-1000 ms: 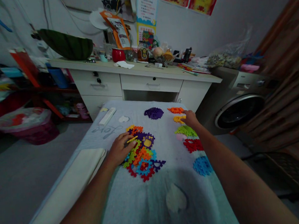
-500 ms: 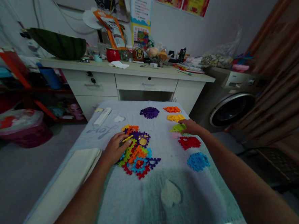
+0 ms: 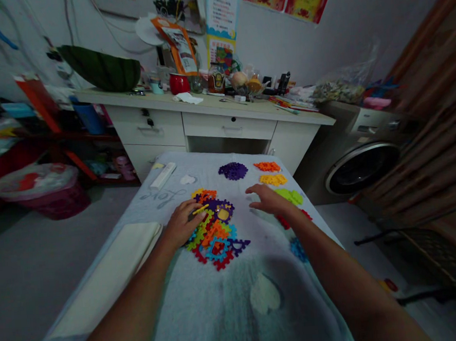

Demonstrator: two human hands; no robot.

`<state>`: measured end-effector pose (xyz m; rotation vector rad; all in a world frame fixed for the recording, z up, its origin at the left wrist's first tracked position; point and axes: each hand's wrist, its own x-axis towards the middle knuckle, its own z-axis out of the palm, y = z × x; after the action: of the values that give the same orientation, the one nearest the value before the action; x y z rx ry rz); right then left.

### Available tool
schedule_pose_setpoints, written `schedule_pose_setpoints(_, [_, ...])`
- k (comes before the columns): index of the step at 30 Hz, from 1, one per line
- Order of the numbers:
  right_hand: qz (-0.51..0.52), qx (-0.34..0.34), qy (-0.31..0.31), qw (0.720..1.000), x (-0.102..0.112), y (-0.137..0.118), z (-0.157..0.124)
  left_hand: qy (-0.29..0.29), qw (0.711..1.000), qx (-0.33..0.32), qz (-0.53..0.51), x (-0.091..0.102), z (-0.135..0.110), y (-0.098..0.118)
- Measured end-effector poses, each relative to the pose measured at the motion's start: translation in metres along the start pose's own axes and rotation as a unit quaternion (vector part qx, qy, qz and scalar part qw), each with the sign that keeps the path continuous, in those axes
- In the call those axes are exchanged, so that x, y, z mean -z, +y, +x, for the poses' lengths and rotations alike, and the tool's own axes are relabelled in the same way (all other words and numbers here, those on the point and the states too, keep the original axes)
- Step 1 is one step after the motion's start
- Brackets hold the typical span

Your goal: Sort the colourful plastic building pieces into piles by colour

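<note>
My left hand [image 3: 183, 223] is closed on a thin yellow toothed plastic piece [image 3: 200, 209], at the left side of a mixed pile of toothed puzzle pieces [image 3: 215, 233] in orange, purple, green, blue and red. My right hand [image 3: 266, 199] hangs over the cloth between that pile and the colour-sorted ones, fingers apart with nothing in them. Nearest to it lie green pieces [image 3: 290, 196]. Red pieces [image 3: 306, 215] and blue pieces [image 3: 298, 249] are partly hidden under my right arm. Further back are yellow pieces [image 3: 274, 180], orange pieces [image 3: 267, 166] and purple pieces [image 3: 233, 170].
A pale cloth [image 3: 205, 305] covers the table. On its left lie a white power strip [image 3: 163, 176] and a folded white cloth [image 3: 106, 275]. Behind stands a cluttered white desk [image 3: 229, 124], with a washing machine [image 3: 360, 157] at the right and a pink bin [image 3: 44, 197] at the left.
My right hand has left the green pieces and moved left towards the mixed pile, its fingers now empty. My left hand keeps the yellow piece in place. The view has shifted slightly.
</note>
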<state>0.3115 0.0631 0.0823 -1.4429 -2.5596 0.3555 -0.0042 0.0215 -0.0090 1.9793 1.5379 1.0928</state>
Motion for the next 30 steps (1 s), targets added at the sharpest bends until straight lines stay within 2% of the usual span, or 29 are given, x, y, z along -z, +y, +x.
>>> schedule_pose_setpoints(3, [0.053, 0.052, -0.027, 0.997, -0.022, -0.037, 0.015, -0.001, 1.000, -0.001, 0.002, 0.001, -0.001, 0.002])
schedule_pose_setpoints(5, [0.049, 0.044, -0.027, 0.997, -0.033, -0.053, 0.022, -0.001, 1.000, -0.001, 0.005, 0.001, -0.001, 0.002])
schedule_pose_setpoints(8, [0.044, 0.000, -0.017, 0.999, -0.043, -0.062, 0.030, 0.003, 1.000, 0.000, 0.006, 0.002, 0.000, 0.003])
schedule_pose_setpoints(14, [0.162, -0.060, -0.004, 0.985, -0.045, -0.053, 0.030, 0.001, 1.000, -0.014, 0.006, 0.001, 0.000, 0.002])
schedule_pose_setpoints(21, [0.175, -0.084, 0.039, 0.980, -0.043, -0.042, 0.025, 0.001, 1.000, -0.011, 0.011, 0.002, 0.000, 0.003])
schedule_pose_setpoints(24, [0.206, -0.088, 0.029, 0.974, -0.036, -0.036, 0.025, -0.001, 1.000, -0.010, 0.011, 0.002, 0.001, 0.003])
schedule_pose_setpoints(27, [0.295, -0.099, 0.010, 0.950, -0.027, -0.027, 0.029, -0.002, 1.000, -0.010, 0.006, 0.003, 0.001, 0.004])
schedule_pose_setpoints(30, [0.395, -0.127, 0.078, 0.906, -0.023, -0.018, 0.041, -0.004, 1.000, -0.008, 0.005, 0.003, 0.001, 0.005])
